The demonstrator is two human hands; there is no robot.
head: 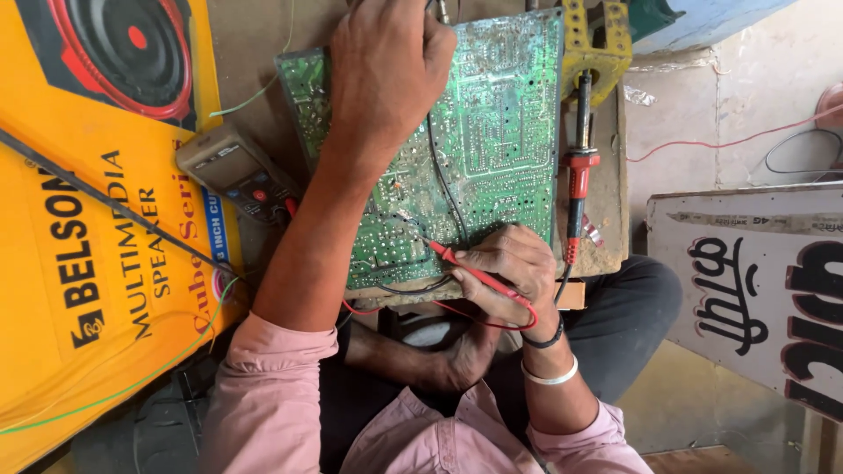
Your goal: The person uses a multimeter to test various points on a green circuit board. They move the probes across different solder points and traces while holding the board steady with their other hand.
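Here the right hand [509, 272] pinches a red probe [465, 268] like a pen, tip touching the green circuit board's [500, 132] lower solder side. The left hand [386, 61] lies curled over the board's far edge, apparently holding a black probe lead [443, 184]. A multimeter [233, 171] sits just left.

Red probe [465, 268] tip touching green circuit board [492, 132]

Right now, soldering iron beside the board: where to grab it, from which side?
Take the soldering iron by its red handle, coming from the open right side. It lies lengthwise along the circuit board edge, dark metal tip end toward the yellow stand, cord end near the right hand.
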